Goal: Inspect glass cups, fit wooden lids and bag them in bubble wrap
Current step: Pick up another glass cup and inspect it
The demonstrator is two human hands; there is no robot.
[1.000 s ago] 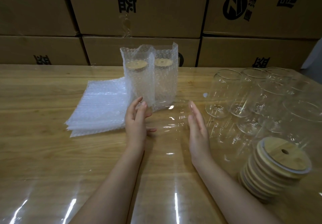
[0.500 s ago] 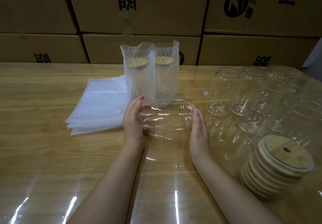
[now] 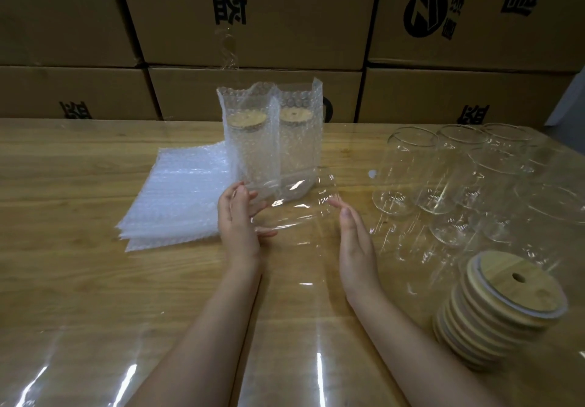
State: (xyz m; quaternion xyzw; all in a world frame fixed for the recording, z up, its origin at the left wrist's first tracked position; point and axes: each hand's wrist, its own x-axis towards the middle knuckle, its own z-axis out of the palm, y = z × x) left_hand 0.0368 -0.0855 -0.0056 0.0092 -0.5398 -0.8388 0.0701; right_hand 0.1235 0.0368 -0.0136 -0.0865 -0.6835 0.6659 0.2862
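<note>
Glass cup: a clear glass cup [image 3: 297, 207] lay on its side in the air between the two hands, just above the wooden table [image 3: 79, 280] and just in front of the bagged cups; which end was the mouth I could not tell.
Left hand: the left hand [image 3: 240, 216] cupped the cup's left end, with its fingers lightly bent over the top edge and its thumb reaching under the glass.
Right hand: the right hand [image 3: 356, 239] stood edge-up against the right end; its fingers were straight and together, flat to the glass, not wrapped round it.
Bagged cups: two bagged cups [image 3: 253, 147] stood upright side by side behind the hands, touching; each was in a bubble-wrap bag with a wooden lid showing through.
Bubble-wrap bags: a flat stack of bubble-wrap bags [image 3: 177, 197] lay left of the bagged cups, touching the nearer one.
Empty glasses: a cluster of empty glasses [image 3: 408, 172] stood upright at the right, well apart from the held cup.
Wooden lids: a leaning stack of wooden lids [image 3: 506, 305] sat in front of the glasses; the top lid had a round hole.
Table cover: a clear film [image 3: 126, 375] lay over the tabletop, glinting.
Behind: cardboard boxes [image 3: 285, 11] with black print stood stacked along the far edge.
</note>
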